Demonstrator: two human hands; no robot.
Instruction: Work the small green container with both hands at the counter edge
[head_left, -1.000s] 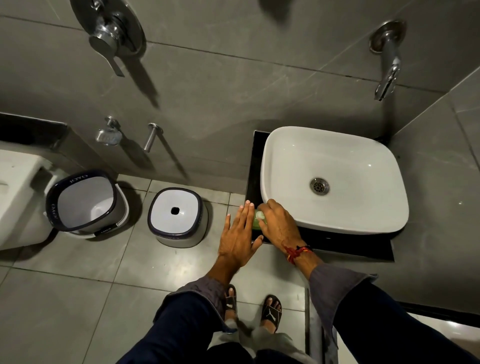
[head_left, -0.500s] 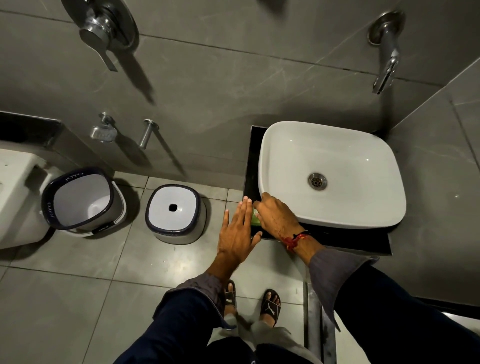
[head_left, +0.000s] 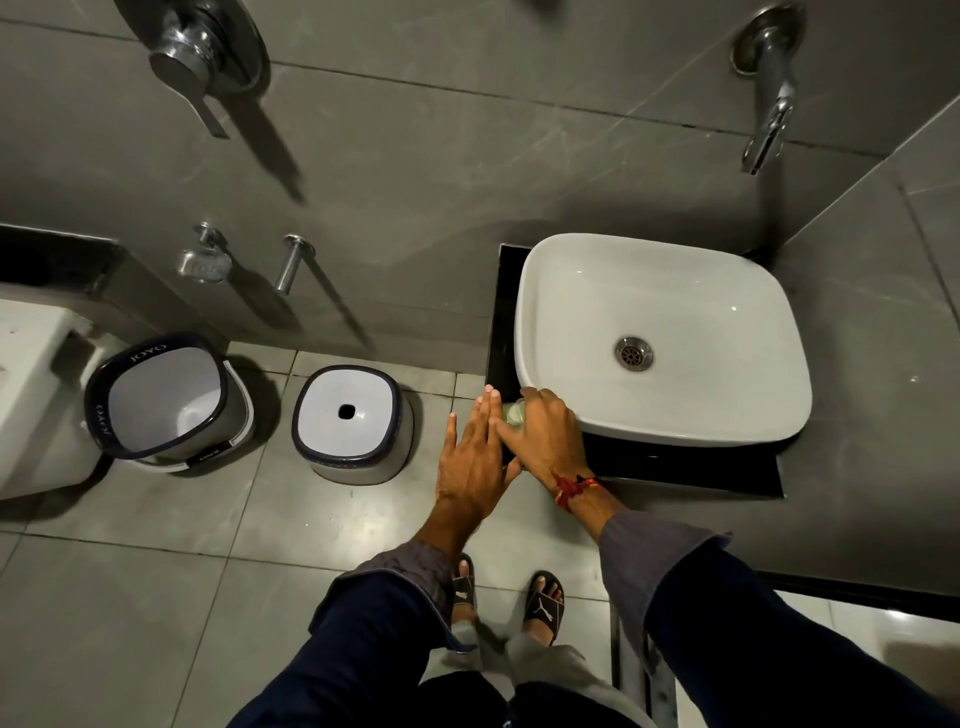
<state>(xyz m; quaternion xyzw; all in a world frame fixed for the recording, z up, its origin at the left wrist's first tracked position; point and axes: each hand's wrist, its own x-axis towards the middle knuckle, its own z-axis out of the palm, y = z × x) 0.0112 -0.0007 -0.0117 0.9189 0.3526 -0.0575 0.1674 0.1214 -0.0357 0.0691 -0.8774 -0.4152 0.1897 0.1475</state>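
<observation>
At the front left corner of the black stone tabletop (head_left: 675, 470), right hand (head_left: 543, 434) curled in a grip round a small pale green object (head_left: 513, 414), left hand (head_left: 471, 457) flat with fingers straight just beside it, white rectangular ceramic basin (head_left: 665, 291) alongside.

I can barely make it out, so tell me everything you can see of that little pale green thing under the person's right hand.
Only a small patch of the pale green thing shows, light and smooth, with a rounded edge; what it is cannot be told. It sits at the left front corner of the black counter, just beside the white basin. The right hand covers most of it with curled fingers. The left hand, fingers straight, lies close alongside; whether it touches is unclear.
</observation>
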